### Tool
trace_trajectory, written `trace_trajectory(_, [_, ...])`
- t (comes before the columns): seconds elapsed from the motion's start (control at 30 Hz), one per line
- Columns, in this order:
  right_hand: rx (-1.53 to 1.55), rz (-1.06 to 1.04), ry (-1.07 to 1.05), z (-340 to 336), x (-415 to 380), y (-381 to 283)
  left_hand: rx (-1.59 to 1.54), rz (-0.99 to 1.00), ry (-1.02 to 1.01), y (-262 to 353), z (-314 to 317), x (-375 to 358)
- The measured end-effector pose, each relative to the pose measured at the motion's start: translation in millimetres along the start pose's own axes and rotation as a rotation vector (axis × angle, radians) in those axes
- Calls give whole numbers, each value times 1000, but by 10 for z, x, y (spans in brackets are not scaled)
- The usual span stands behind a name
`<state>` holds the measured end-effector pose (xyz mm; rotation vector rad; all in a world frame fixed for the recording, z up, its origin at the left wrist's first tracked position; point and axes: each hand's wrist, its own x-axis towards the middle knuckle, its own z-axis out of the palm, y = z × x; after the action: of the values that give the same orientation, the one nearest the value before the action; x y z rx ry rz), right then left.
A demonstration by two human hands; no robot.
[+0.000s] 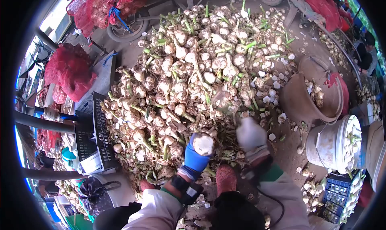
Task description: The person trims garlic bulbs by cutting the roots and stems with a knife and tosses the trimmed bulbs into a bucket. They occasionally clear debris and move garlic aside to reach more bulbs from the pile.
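My left hand (194,161), in a blue glove, is closed around a garlic bulb (203,144) whose flat, pale cut face points up. To its right, apart from the bulb, is my right hand (251,136) in a whitish glove. Motion smears its fingers, so I cannot make out their pose or anything in them. Beyond both hands spreads a big heap of garlic bulbs (181,87), many with stems and dirty roots. Loose pale trimmings (270,96) lie on the heap's right side.
To the right are a brown tub (291,95) with some bulbs inside, a white bucket (323,143) beside pale stems and a blue crate (337,192). At left stand a black crate (102,129) and red mesh sacks (68,71). Another person (368,53) is at far right.
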<state>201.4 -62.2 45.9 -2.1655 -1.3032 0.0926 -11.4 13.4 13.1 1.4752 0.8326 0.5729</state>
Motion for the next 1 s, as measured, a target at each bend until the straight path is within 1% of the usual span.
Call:
trace_trajectory(0.03, [19, 266, -12, -45, 73, 153, -151, -38, 74, 9, 88, -48])
trace_trajectory(0.07, [59, 252, -26, -19, -14, 164, -69, -3, 136, -36, 130, -49])
trace_trajectory(0.1, [99, 243, -40, -129, -92, -43, -68, -9, 138, 29, 171, -34])
trace_trajectory(0.13, [218, 218, -91, -146, -178, -246, 40, -116, -28, 158, 221, -12])
trace_trajectory(0.17, [298, 202, -155, -47, -246, -287, 147, -203, -191, 235, 260, 50])
trace_trajectory(0.2, [459, 258, -255, -74, -239, -284, 368, 39, -318, 56, 259, 22])
trace_trajectory(0.23, [623, 312, -364, -84, -246, -300, 365, 37, -311, 293, 264, -5])
trace_trajectory(0.3, [1494, 808, -274, -14, -305, -159, -46, -85, -462, 725, 245, -123])
trace_trajectory(0.33, [1557, 864, -242, -106, -357, -193, -78, -59, -419, 656, 229, -147])
trace_trajectory(0.37, [1558, 854, -241, -49, -435, -234, -76, -51, -417, 423, 262, -181])
trace_trajectory(0.43, [1016, 406, -146, 44, -593, -380, -901, -372, -202, 408, 409, -223])
trace_trajectory(0.47, [730, 176, -190, 35, -585, -321, -494, -117, -64, 396, 429, -300])
trace_trajectory(0.5, [726, 186, -189, 14, -572, -218, -523, -253, -27, 359, 368, -334])
trace_trajectory(0.57, [55, 132, -210, -57, -418, -57, -325, -226, -45, 297, 229, -282])
trace_trajectory(0.6, [121, 148, -190, -168, -365, -160, -324, -217, -47, 361, 206, -235])
trace_trajectory(0.63, [246, -21, -90, -315, -323, -350, -187, -278, -6, 447, 200, -206])
trace_trajectory(0.67, [263, -177, -80, -465, -322, -585, -51, -351, 35, 477, 191, -237])
trace_trajectory(0.7, [279, -328, -70, -555, -344, -727, 651, 39, -255, 400, 43, -131])
trace_trajectory(0.73, [194, -336, -202, -569, -357, -700, 351, -20, -122, 344, 75, -189])
trace_trajectory(0.77, [191, -340, -198, -436, -381, -476, 50, -70, 17, 312, 109, -228])
trace_trajectory(0.8, [124, -141, -254, -178, -444, -81, 59, -142, 45, 366, 98, -221])
trace_trajectory(0.83, [60, 53, -316, -52, -505, 198, 59, -140, 59, 444, 105, -233])
trace_trajectory(0.9, [133, 352, -315, -214, -485, 287, 424, -103, -421, 567, 125, -168])
trace_trajectory(0.93, [145, 354, -334, -292, -435, 181, 355, -89, -614, 515, 233, -236])
trace_trajectory(0.97, [346, 319, -302, -399, -388, 62, 279, -83, -821, 474, 298, -353])
trace_trajectory(1.0, [540, 267, -250, -438, -306, 9, 453, 24, -868, 657, 253, -294])
